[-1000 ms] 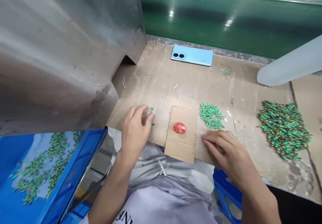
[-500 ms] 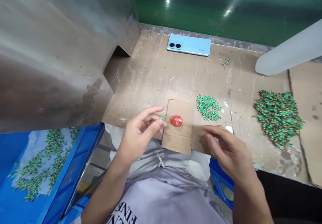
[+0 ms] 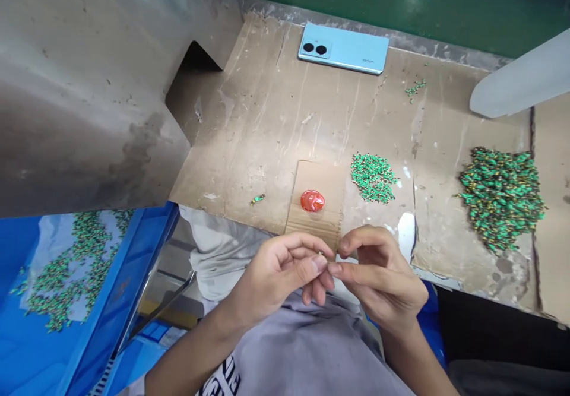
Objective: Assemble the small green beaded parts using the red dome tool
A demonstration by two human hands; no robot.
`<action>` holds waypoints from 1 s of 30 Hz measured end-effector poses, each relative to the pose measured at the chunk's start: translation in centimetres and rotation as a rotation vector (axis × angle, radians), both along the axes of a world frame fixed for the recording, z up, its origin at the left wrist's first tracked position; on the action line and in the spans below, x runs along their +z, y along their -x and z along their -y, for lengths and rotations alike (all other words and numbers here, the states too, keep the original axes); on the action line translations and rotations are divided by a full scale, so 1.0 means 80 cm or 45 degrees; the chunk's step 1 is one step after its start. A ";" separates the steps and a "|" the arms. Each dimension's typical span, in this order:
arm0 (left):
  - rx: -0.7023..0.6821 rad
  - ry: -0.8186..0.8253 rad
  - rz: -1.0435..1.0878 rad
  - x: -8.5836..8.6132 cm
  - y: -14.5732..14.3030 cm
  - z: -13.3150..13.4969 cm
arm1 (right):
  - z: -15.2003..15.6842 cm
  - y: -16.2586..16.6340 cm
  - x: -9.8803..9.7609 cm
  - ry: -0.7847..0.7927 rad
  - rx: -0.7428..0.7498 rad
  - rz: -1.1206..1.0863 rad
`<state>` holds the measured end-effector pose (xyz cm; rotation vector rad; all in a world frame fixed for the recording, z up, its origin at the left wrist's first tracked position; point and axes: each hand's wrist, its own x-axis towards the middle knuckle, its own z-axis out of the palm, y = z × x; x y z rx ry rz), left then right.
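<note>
My left hand (image 3: 289, 268) is closed, with thumb and index finger pinching a tiny green-and-gold part (image 3: 320, 254), mostly hidden by the fingertips. My right hand (image 3: 378, 271) is curled, its thumb tip meeting the left fingertips; whatever lies between its fingers is too small to make out. Just beyond the hands, a round container of glossy red stuff (image 3: 312, 200) sits on a cardboard piece (image 3: 318, 173). One green part with a gold end (image 3: 257, 199) lies on the bench to the left. A small pile of green parts (image 3: 373, 177) rests right of the cardboard.
A larger heap of green and gold parts (image 3: 503, 197) is farther right. A light blue phone (image 3: 342, 48) lies at the back, near a few loose parts (image 3: 415, 88). A metal housing (image 3: 98, 87) bounds the left, above a blue tray (image 3: 93, 325). A whitish tube (image 3: 516, 90) leans in.
My left hand has moved right and nearer my body, and my right hand has come in to meet it. The single green part on the bench at left is now visible.
</note>
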<state>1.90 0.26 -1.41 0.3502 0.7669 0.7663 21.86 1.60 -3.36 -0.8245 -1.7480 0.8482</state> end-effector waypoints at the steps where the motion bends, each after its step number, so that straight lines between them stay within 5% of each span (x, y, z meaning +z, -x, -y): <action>1: -0.042 0.003 0.007 -0.001 0.002 -0.001 | 0.002 -0.001 -0.002 -0.024 -0.007 0.017; 5: -0.172 0.010 -0.047 0.000 0.009 -0.008 | 0.010 -0.009 -0.009 -0.057 -0.076 0.109; 11: -0.117 -0.040 -0.137 0.010 0.010 -0.012 | 0.002 -0.010 -0.006 -0.226 0.015 0.277; 21: 0.096 -0.518 -0.692 0.006 0.001 0.006 | -0.001 0.007 0.009 0.358 0.089 0.027; 26: 0.184 -0.776 -0.848 0.001 0.001 0.008 | -0.003 0.013 0.013 0.464 0.098 -0.011; 30: 0.228 -0.776 -0.845 -0.002 0.001 0.011 | -0.007 0.014 0.010 0.438 0.128 0.008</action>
